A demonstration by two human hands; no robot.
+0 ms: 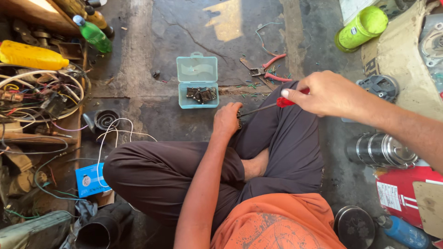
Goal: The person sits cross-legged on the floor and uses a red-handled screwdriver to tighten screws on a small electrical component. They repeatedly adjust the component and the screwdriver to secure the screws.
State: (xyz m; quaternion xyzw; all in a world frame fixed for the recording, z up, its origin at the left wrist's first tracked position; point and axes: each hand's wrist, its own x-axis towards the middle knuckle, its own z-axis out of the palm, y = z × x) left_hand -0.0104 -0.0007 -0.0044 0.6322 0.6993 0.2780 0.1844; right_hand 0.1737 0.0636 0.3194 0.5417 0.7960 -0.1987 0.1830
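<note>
Screwdriver: red-handled screwdriver (pixel 277 104) in my right hand (pixel 323 94), fingers wrapped tight round the handle, thumb lying along the top.
Left hand: my left hand (pixel 227 119) is curled shut on a small part (pixel 239 116) resting at my knee; it's mostly hidden by my fingers, so I can't tell what it is.
Where it sits: the screwdriver hangs over my crossed legs, just in front of the small blue box (pixel 198 82), tip right at the part in my left hand.
Long axis: shaft runs nearly level across the view, handle out to my right, tip to my left and dipping a little lower than the handle.
Pointing: tip aims straight into my left fist, so blade and part look to be touching, though the contact itself is hidden.
Done so far: the box lid is flipped open and dark little pieces (pixel 201 94) lie inside; red-handled pliers (pixel 267 69) and snipped wire bits (pixel 253 85) are on the floor beyond, so I judge cutting is behind me.
Left to do: I reckon I'm mid-way, working on one piece; several pieces in the box look untouched.
</note>
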